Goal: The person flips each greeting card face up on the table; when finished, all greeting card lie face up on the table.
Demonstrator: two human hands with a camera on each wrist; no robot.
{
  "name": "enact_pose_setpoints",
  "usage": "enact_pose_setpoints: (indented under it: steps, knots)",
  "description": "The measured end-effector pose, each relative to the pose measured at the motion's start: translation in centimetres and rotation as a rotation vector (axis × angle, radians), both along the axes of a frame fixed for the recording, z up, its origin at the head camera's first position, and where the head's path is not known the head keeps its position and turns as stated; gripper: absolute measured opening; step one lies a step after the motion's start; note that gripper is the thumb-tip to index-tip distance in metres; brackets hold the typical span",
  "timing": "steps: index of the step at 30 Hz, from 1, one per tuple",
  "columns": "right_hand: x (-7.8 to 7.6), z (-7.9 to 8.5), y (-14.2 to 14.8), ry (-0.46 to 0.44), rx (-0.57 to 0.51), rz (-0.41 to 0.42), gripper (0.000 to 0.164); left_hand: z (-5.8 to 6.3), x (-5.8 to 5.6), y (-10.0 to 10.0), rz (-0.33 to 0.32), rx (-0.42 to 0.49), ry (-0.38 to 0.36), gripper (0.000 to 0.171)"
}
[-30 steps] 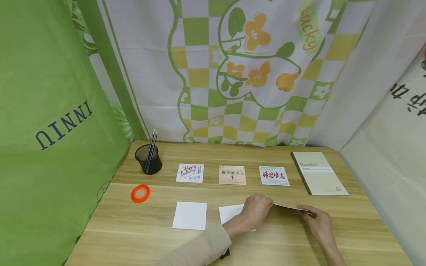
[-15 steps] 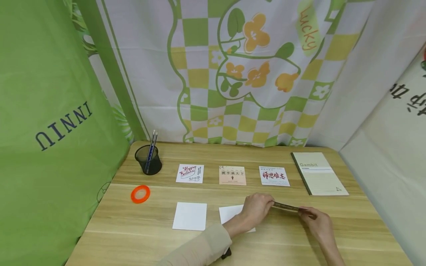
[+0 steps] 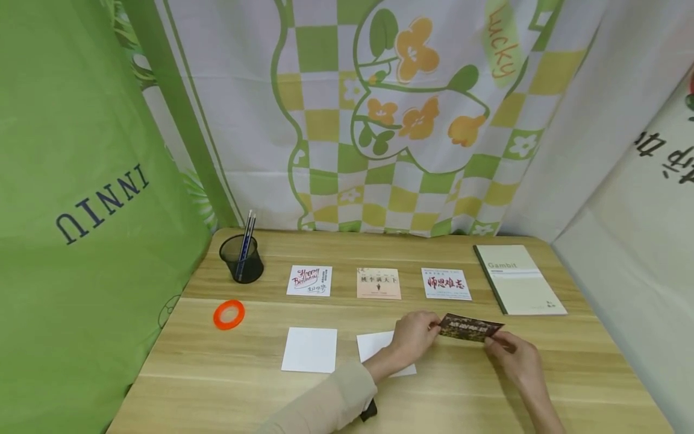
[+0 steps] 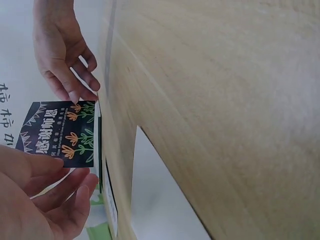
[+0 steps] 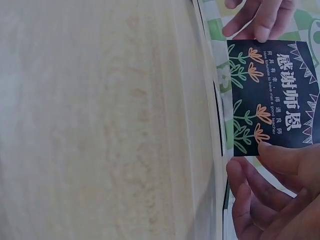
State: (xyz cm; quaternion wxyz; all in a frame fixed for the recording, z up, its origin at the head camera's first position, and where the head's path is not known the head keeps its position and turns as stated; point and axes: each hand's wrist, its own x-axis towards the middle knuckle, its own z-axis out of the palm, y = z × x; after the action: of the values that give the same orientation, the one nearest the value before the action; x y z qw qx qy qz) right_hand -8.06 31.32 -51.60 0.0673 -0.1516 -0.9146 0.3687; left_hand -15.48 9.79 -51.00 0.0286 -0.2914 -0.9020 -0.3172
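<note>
A black greeting card (image 3: 470, 327) with white lettering and orange flowers is held up between both hands, above the right half of the table. My left hand (image 3: 413, 336) pinches its left edge between thumb and fingers. On the opposite edge, my right hand (image 3: 517, 360) pinches it the same way. The right wrist view shows the card's printed face (image 5: 272, 100), with a thumb lying over its lower edge. Under my left forearm lies a white square card (image 3: 374, 345), partly covered. Another white square card (image 3: 309, 349) lies to its left.
Three printed cards form a row at the back: a birthday card (image 3: 309, 281), a peach card (image 3: 379, 283) and a red-lettered card (image 3: 447, 284). A notebook (image 3: 520, 280) lies at right. Orange tape (image 3: 229, 314) and a black mesh pen cup (image 3: 242, 259) stand at left.
The held card has tilted from nearly edge-on so that its dark printed face now shows toward the head camera. Both hands keep their pinch and have barely shifted.
</note>
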Motion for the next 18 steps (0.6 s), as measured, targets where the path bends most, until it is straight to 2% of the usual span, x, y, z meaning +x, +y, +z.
enact_pose_setpoints:
  steps: [7,12,15,18]
  knots:
    - [0.03,0.15,0.04,0.004,-0.004,-0.012,0.034,-0.52,0.03,0.15,-0.005,0.014,-0.011,0.032]
    - [0.06,0.28,0.03,0.047,0.016,-0.012,0.032,-0.64,0.14,0.27,-0.001,0.031,-0.034,0.031]
    - [0.07,0.32,-0.02,0.067,0.027,-0.02,0.029,-0.66,0.32,0.41,0.012,0.046,-0.085,0.027]
    - [0.17,0.35,-0.04,0.052,0.02,-0.028,0.03,-0.72,0.63,0.6,0.026,0.083,-0.17,0.026]
